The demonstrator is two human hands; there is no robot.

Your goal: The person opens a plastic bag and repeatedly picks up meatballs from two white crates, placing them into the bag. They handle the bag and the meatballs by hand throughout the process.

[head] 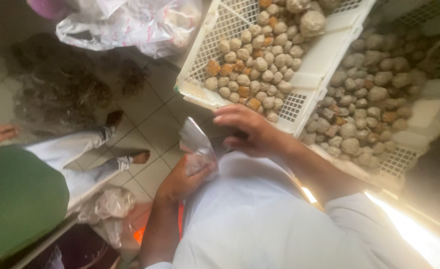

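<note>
The left hand (182,180) has its fingers curled tight around the lower part of a small clear plastic bag (196,144), thin, crinkled and glossy, whose open top stands up above the knuckles. Just beside it the right hand (247,132) lies palm down with its fingers loosely bent and slightly spread over the bag's mouth; whether the fingertips pinch the film cannot be told. Both hands work above the person's lap, covered by a smooth white apron (252,214). Just beyond the right hand sits a white plastic crate (307,79) with perforated lattice walls, heaped with round, matte grey-beige meatballs (259,65) and a few rough orange-brown fried pieces among them. A second crate (404,159) of the same balls lies to the right. The floor (152,124) is pale square tile with dark grout lines; another person's sandalled feet (125,139) and light trousers rest on it, crumpled plastic sheeting (130,22) beyond.
</note>
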